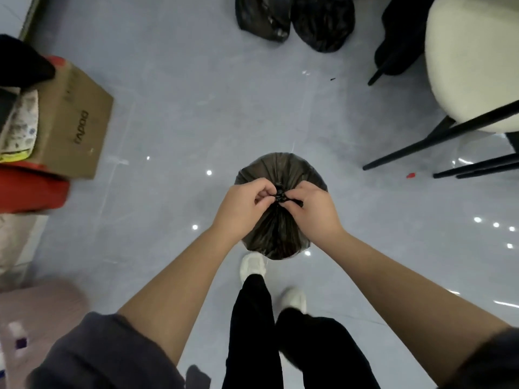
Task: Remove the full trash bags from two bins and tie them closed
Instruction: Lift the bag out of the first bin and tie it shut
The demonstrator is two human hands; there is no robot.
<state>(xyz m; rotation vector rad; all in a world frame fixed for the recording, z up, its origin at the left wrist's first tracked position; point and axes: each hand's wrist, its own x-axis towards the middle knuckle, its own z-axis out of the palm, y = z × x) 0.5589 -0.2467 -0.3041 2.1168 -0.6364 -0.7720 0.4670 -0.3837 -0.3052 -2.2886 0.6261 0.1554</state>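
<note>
Left hand (243, 204), knot (280, 196) and right hand (311, 209) meet atop a full trash bag (280, 167) just ahead of the person's shoes (252, 266), fingers (261, 189) clamped on its plastic ends; an even outward pull should cinch it tight.

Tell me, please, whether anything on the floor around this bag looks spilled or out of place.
Only small litter: a red scrap lies on the floor beside the black chair legs, and a dark speck lies farther off, near the two black bags. The trash bag being knotted shows no tear or spill.
</note>
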